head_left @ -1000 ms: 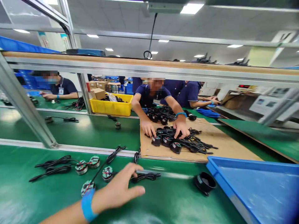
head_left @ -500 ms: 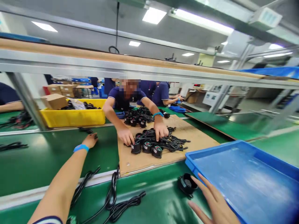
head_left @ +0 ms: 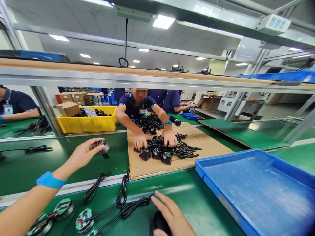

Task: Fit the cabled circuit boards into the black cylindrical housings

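My left hand [head_left: 85, 153] is closed, thumb and fingers pinching a round metal part [head_left: 103, 148] with a green circuit board, held above the green belt. At the bottom, my right hand [head_left: 173, 214] has its fingers curved around a black cup-shaped housing [head_left: 160, 223], which is partly hidden by the hand. Left of it on the near belt lie several similar circuit-board parts [head_left: 85, 220] with black cables. A coiled black cable [head_left: 135, 207] ends close to my right fingertips. Another bundled cable [head_left: 95, 187] lies below my left hand.
Across from me a co-worker's hands [head_left: 169, 137] handle black housings [head_left: 157, 153] with cables on a cardboard sheet [head_left: 214, 149]. A blue tray [head_left: 221, 193] stands at the right, a yellow bin [head_left: 88, 124] at the back left. A metal-edged shelf [head_left: 152, 80] crosses above.
My left hand has come up off the far belt and nearer, with the circuit-board part in it. My right hand has moved left, and the black housing came along from beside the tray.
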Tool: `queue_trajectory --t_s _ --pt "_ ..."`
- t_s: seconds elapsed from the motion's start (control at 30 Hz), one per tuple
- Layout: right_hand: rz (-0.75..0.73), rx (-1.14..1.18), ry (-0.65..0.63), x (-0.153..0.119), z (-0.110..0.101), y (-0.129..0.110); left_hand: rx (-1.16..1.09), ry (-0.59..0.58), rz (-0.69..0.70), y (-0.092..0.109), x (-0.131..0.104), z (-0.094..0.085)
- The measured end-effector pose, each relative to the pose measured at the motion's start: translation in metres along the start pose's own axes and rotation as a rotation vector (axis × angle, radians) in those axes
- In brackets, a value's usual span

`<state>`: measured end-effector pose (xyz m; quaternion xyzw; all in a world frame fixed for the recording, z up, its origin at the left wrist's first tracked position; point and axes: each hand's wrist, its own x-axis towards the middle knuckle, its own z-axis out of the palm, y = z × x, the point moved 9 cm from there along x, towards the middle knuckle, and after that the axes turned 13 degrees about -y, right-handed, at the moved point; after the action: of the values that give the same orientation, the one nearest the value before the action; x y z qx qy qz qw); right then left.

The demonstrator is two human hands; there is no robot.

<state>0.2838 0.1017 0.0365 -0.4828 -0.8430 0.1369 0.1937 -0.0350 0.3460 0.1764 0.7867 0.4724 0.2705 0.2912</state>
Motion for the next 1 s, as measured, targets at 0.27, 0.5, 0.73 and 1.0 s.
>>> queue_trajectory --t_s 0.27,0.5,0.73,1.0 --pt "0.066 0.203 0.454 0.025 -0.066 -0.063 -0.327 -0.296 0.335 0.182 -0.138 0.079" --pt "0.036 -0.246 0.351 -0.068 -0.094 -0.076 -0.217 -0.414 0.39 0.155 -0.227 0.178" --pt "0.07 -0.344 -0.043 -0.116 -0.011 -0.055 -0.142 -0.498 0.22 0.091 -0.252 0.259" --pt "-0.086 0.061 -0.052 -0.079 0.012 -0.101 -0.127 -0.454 0.268 0.085 -0.252 0.267"
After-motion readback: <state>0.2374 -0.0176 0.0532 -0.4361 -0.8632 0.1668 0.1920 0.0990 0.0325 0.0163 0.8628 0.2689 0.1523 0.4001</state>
